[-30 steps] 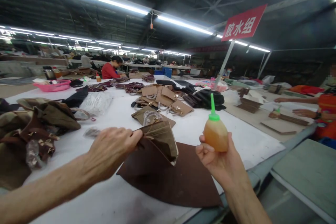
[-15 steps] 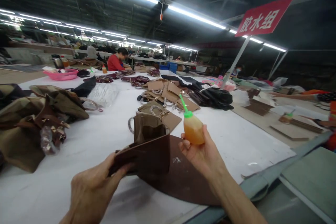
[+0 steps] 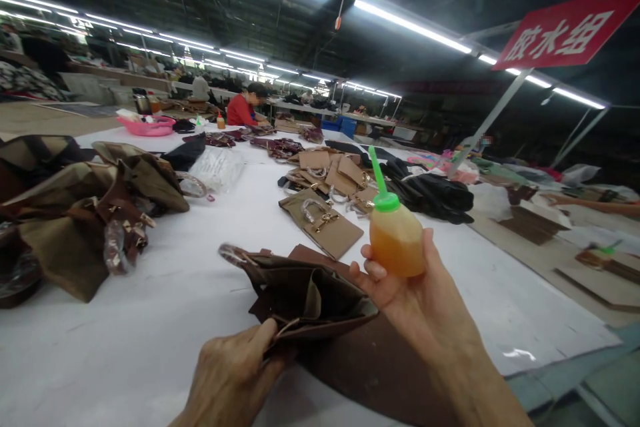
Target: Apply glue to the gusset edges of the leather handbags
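My left hand (image 3: 233,370) pinches the near edge of a brown handbag (image 3: 320,330), whose mouth gapes upward and shows its lining and an inner divider. One plastic-wrapped handle loops out at the bag's far left. Held upright in my right hand (image 3: 415,307) is a squeeze bottle (image 3: 397,240) of amber liquid, with a green cap and a long green nozzle. The nozzle points up, away from the bag. Beneath the bag lies a dark brown sheet (image 3: 380,373) on the white-covered table (image 3: 125,360). My left fingertips are partly hidden by the bag.
Several olive-brown bags (image 3: 70,233) crowd the left side. Flat tan bag pieces (image 3: 323,220) with wrapped handles lie beyond my hands, beside black material (image 3: 430,190). A pink basin (image 3: 145,125) stands farther back, near a person in red (image 3: 240,109). A red sign (image 3: 565,30) rises on a post at right.
The handbag has tipped over so its opening faces up toward me. My right hand has brought the bottle closer to the camera. The view has swung left.
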Action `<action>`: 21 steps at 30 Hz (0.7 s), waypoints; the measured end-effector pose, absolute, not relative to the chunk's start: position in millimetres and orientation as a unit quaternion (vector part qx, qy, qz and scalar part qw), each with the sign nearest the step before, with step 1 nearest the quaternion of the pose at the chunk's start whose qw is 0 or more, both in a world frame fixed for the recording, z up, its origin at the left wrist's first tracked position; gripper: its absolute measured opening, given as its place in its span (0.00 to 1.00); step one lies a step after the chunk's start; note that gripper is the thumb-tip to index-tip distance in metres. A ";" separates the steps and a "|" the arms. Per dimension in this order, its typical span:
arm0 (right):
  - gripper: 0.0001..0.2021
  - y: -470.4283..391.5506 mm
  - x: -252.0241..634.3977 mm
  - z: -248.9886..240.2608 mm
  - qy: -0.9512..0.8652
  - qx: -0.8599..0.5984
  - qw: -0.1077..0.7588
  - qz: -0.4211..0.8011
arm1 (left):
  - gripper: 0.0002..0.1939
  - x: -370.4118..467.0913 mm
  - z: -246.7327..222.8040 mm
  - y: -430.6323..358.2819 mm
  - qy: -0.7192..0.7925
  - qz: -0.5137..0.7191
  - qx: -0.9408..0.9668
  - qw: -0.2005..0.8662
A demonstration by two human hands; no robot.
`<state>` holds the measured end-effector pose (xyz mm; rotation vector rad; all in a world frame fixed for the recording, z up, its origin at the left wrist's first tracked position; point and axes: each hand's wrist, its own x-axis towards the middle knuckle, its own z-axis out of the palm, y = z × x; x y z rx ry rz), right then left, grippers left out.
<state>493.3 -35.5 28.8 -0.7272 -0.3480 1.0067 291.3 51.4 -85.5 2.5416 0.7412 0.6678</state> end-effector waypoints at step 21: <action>0.20 -26.0 506.9 18.8 -0.172 -0.368 0.805 0.432 | 0.14 335.7 -140.7 131.0 0.440 0.006 0.836 0.329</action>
